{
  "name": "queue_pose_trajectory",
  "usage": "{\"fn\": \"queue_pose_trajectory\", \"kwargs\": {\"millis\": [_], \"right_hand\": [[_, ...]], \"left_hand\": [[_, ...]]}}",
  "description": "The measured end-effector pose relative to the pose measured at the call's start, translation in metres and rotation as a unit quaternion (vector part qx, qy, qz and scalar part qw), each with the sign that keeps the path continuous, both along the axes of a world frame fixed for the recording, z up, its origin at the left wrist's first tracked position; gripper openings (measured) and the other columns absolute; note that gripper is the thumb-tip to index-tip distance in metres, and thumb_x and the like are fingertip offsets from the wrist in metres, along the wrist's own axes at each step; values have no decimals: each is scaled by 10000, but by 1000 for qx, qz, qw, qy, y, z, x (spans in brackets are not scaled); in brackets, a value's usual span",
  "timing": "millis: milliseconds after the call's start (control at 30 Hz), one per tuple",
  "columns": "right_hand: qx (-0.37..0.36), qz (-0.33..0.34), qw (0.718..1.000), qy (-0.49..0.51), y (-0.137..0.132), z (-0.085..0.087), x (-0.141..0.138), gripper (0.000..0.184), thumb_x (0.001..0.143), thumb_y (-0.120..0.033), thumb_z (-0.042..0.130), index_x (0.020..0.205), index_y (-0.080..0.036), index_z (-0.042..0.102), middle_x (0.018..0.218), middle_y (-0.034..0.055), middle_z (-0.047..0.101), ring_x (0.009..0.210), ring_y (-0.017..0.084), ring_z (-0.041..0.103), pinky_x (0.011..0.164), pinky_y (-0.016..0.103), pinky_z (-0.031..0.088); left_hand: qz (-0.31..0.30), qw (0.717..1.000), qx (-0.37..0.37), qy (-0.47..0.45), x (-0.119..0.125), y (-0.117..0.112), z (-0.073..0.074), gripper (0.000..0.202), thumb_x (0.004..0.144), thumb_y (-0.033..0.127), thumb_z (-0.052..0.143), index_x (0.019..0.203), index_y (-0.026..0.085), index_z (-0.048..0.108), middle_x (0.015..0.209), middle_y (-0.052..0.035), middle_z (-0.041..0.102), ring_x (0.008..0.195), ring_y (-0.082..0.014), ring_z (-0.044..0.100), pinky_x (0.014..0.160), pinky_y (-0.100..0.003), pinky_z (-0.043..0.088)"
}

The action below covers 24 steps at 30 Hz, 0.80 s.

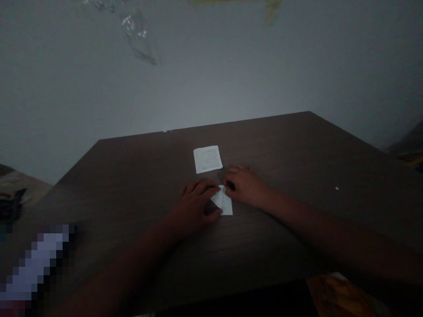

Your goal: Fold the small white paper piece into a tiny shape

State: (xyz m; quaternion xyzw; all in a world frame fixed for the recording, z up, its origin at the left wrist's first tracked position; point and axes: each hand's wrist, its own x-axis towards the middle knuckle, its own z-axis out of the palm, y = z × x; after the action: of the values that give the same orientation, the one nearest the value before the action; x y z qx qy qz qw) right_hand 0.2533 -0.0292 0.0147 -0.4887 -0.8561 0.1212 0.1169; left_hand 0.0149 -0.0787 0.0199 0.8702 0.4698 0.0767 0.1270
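A small piece of printed white paper lies on the dark wooden table between my two hands, with a crease or fold line running down it. My left hand rests at its left side, fingers spread, the thumb and index fingertip touching its edge. At the paper's top right corner, my right hand is curled, thumb and index finger pinched on it. Just beyond the hands sits a squarish printed paper, lying flat; its edges look slightly offset, so it may be more than one layer.
A pale wall stands behind the table, with a clear plastic piece on it. A tiny white scrap lies at the right. At the lower left is a blurred-out rectangular object. Dark items are beyond the left edge.
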Motion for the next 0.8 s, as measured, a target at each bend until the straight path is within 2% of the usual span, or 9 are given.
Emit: {"fn": "queue_pose_trajectory", "kwargs": {"millis": [233, 400, 600, 800], "right_hand": [[-16, 8, 1000, -26, -5, 5, -2, 88, 1063, -212, 747, 1106, -205, 824, 1238, 130, 811, 1243, 343, 691, 973, 442, 425], [-7, 9, 1000, -26, -9, 5, -3, 69, 1058, -217, 749, 1057, -216, 819, 1180, 115, 826, 1190, 338, 712, 957, 441, 444], [9, 32, 999, -21, -14, 7, -1, 131, 1081, -215, 719, 999, -226, 820, 1107, 94, 837, 1137, 325, 724, 946, 439, 451], [-14, 62, 998, -27, -21, 16, 0, 115, 1037, -190, 761, 967, -243, 834, 1072, 74, 842, 1096, 309, 739, 930, 426, 461]], "left_hand": [[9, 1000, 5, 5, 2, -1, -1, 595, 1034, 418, 824, 1609, 309, 716, 1719, -110, 673, 1591, -451, 583, 1331, -723, 475], [16, 1000, 1, 12, 5, -2, 2, 581, 1034, 424, 832, 1591, 301, 724, 1721, -112, 668, 1591, -460, 576, 1321, -716, 473], [10, 1000, 3, -1, 6, -5, 7, 559, 1041, 375, 818, 1583, 274, 727, 1721, -127, 667, 1583, -489, 582, 1322, -744, 469], [20, 1000, -10, 12, 8, -5, 11, 564, 1025, 353, 835, 1575, 293, 731, 1730, -114, 663, 1606, -490, 573, 1332, -737, 457]]}}
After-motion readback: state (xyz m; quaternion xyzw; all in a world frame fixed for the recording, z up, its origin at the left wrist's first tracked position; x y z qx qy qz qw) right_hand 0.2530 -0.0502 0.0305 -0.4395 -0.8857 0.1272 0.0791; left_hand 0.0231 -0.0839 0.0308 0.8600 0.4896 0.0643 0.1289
